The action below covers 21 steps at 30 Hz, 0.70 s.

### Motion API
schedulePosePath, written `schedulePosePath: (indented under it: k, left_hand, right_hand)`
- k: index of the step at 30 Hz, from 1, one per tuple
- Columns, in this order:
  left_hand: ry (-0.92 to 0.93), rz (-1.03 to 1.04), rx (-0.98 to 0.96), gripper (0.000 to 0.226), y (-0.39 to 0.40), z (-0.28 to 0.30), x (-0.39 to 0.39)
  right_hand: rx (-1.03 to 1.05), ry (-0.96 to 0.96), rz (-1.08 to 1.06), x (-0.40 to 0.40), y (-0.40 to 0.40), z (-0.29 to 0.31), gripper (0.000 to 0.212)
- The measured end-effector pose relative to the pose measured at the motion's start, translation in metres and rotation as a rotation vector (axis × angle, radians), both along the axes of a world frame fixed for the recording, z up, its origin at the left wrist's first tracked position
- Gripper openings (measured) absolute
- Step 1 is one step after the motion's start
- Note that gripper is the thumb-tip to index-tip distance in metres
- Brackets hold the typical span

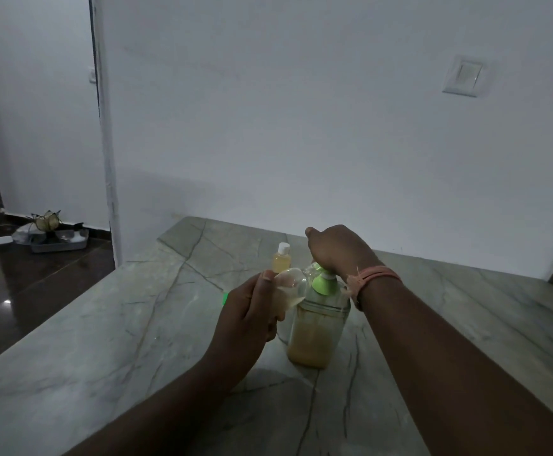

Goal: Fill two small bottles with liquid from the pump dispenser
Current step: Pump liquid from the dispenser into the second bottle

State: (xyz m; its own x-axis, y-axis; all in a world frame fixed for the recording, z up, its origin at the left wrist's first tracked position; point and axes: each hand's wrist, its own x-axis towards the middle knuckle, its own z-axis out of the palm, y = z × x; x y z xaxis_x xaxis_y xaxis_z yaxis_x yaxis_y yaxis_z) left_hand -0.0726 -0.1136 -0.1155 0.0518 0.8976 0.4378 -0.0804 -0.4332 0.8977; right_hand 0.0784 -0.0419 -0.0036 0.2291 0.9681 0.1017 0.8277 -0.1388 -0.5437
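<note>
Pump dispenser point(317, 324) stands on the marble counter point(104, 340) as the right hand point(337, 251) presses its green top. Just left of the dispenser, the left hand point(252, 311) grips a tilted clear bottle point(289, 287) at the spout. Behind the dispenser stands a capped, filled bottle point(281, 258).

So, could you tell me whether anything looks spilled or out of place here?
No spill shows on the marble table. The small bottle held by the left hand is tilted at the pump dispenser, as filling needs. Nothing stands out.
</note>
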Motion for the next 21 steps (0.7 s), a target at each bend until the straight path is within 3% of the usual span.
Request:
schedulePosePath:
  k: [11,16,21]
  left_hand:
    - [-0.017,-0.003,-0.012,0.043,0.002,0.001,0.000]
    - [-0.004,0.023,-0.030,0.041,0.005,-0.001,0.001]
    - [-0.006,0.017,-0.020,0.042,0.001,0.000,0.000]
  right_hand:
    - [-0.040,-0.111,0.070,-0.002,-0.003,0.013,0.047]
    - [-0.030,-0.057,0.031,-0.009,-0.009,0.005,0.031]
    - [-0.043,-0.107,0.039,-0.006,-0.010,0.012,0.041]
